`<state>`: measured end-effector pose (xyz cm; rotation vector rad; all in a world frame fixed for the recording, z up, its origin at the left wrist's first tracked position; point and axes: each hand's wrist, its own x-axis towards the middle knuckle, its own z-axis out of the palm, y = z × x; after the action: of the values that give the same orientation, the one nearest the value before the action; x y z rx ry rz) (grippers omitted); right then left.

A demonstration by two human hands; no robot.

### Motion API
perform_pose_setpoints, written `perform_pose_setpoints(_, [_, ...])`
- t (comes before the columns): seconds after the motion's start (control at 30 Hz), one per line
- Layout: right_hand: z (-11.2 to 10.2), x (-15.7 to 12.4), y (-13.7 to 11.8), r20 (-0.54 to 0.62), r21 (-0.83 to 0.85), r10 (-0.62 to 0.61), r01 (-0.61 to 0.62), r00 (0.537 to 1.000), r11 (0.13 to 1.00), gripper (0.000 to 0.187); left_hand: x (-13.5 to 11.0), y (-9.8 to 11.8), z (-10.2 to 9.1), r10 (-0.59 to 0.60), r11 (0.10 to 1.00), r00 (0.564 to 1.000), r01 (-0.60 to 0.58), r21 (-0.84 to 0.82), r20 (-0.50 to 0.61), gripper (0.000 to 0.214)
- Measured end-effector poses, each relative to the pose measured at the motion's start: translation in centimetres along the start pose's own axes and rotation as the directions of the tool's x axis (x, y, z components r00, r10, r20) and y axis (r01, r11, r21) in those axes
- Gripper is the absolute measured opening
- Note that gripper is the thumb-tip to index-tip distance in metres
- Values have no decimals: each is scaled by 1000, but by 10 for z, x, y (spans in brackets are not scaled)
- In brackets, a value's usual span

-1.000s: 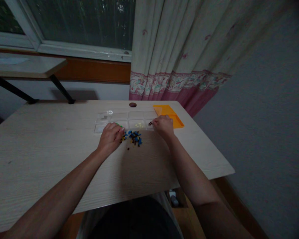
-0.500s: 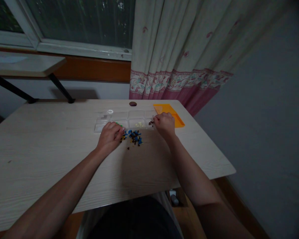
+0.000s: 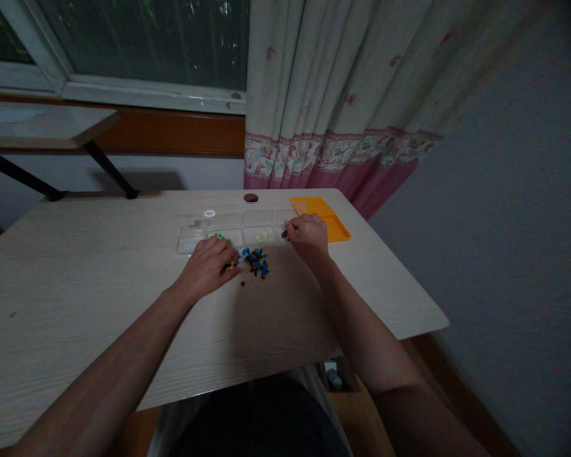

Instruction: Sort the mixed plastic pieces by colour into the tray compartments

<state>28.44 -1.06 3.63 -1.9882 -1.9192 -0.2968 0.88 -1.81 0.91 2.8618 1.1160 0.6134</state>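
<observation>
Toward the far side of a pale wood-grain table [image 3: 95,285], a transparent plastic compartment box [image 3: 188,245] lies with its cells facing up, so fingers can reach in from above. Small green pieces [image 3: 222,238], pale yellow pieces [image 3: 265,238] and dark brown pieces [image 3: 284,235] sit in separate cells, the walls probably keeping the colours apart. Just outside the near wall is a loose heap of tiny blue, black and yellow pieces [image 3: 255,261], close enough, it seems, for both hands to work over it with little travel. The left hand [image 3: 212,263] bends low over the heap's left side, thumb apart from the curved fingers. The right hand [image 3: 309,235] is at the box's right end, fingertips drawn together beside the brown pieces; whether they pinch one, I cannot tell. Behind that hand, a flat orange plastic tray [image 3: 339,228] narrows the space toward the table's slanting right edge. Leftward, the surface stretches widely, giving the left arm more room. Nearer the body, one stray dark piece [image 3: 242,284] lies apart from the heap, well in from the front edge.
</observation>
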Motion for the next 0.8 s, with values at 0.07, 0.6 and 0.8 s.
perform_pose_setpoints(0.07, [0, 0, 0, -1, 1, -1, 1, 1000, 1000, 38, 0, 0, -1, -13, 1000, 1000, 13, 23, -5, 24])
perform_pose_setpoints(0.6, [6, -3, -8, 18, 46, -50, 50, 999, 998, 32, 3, 6, 6, -12, 997, 1000, 11, 73, 4, 15])
perform_pose_setpoints(0.8, [13, -11, -16, -33, 56, -143, 145, 989, 988, 31, 4, 7, 10, -8, 998, 1000, 10, 59, -28, 19])
